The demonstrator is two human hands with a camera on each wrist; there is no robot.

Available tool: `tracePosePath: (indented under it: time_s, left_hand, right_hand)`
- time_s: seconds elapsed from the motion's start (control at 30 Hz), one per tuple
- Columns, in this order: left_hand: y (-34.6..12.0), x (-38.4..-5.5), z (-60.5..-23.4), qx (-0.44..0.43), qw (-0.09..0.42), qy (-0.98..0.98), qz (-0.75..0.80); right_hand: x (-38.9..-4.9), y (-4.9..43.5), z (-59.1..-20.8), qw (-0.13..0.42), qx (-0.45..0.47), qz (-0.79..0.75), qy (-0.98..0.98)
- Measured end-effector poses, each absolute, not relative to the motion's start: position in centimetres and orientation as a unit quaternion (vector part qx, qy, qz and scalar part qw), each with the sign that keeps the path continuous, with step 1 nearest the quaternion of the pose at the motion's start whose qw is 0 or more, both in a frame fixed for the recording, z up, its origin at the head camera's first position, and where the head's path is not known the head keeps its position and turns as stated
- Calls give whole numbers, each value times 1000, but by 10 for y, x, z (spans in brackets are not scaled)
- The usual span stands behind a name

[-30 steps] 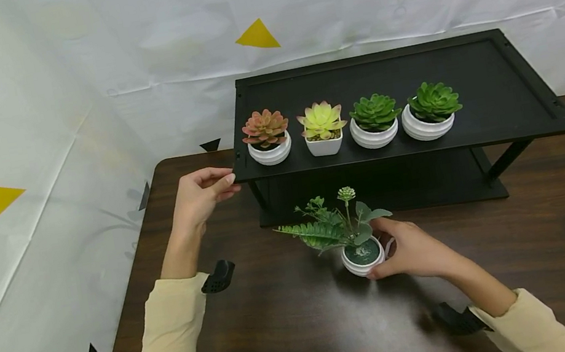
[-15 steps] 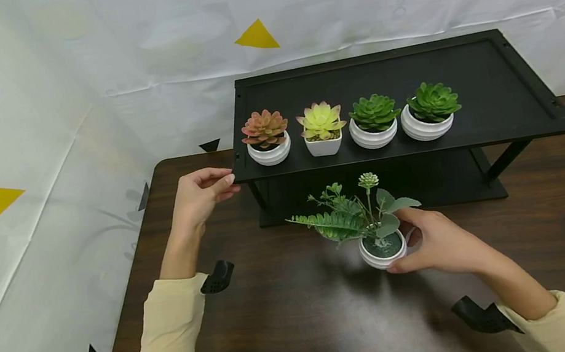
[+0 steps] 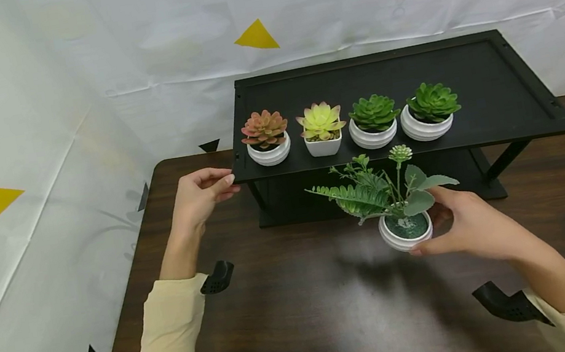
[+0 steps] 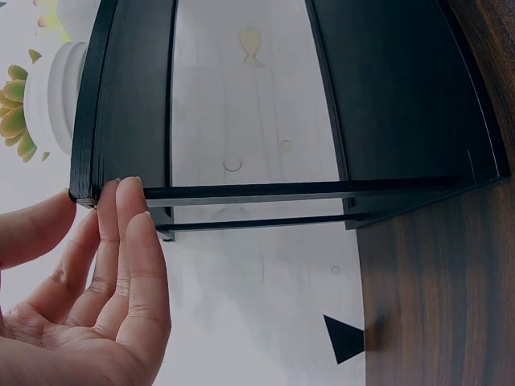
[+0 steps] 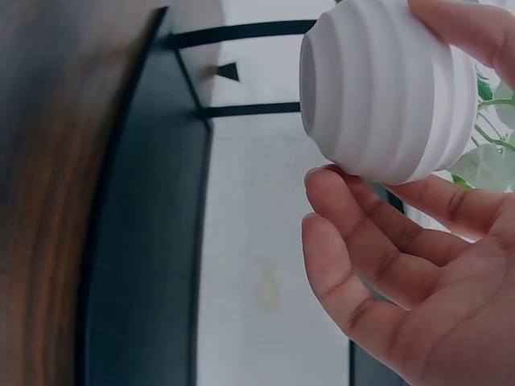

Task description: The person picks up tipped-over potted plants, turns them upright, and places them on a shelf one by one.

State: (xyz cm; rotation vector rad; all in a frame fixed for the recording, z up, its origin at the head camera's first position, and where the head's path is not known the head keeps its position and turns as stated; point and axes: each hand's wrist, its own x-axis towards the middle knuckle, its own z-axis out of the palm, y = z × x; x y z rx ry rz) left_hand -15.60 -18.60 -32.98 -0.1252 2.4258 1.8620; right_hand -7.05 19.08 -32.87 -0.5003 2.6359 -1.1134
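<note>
My right hand (image 3: 473,225) grips a potted plant (image 3: 406,229) by its ribbed white pot, thumb on one side and fingers on the other. The pot is off the table, in front of the black two-tier shelf (image 3: 481,87); fern, leaves and a pale flower head rise from it. In the right wrist view the pot (image 5: 386,88) shows from its side and base. My left hand (image 3: 202,195) pinches the shelf's front left corner, thumb above and fingers beneath the top board, as the left wrist view shows at the board's edge (image 4: 84,161).
Along the top board's front stand a reddish succulent (image 3: 265,132), a yellow-green succulent (image 3: 321,126) in a square pot, and two green succulents (image 3: 373,117) (image 3: 429,108). The brown wooden table (image 3: 296,323) extends before the shelf. A white sheet (image 3: 151,30) hangs behind and at left.
My right hand has carried the potted plant to the right, upward and toward the shelf; its shadow has drawn away from the pot. My left hand stays at the shelf corner.
</note>
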Motion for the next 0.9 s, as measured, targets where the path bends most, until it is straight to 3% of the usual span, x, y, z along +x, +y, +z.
tracePosePath:
  time_s: [0.9]
  left_hand:
    - [-185,-154,-328,-49,39,790,610]
  right_hand:
    - [-81,239,-292,58,-114,-335,933]
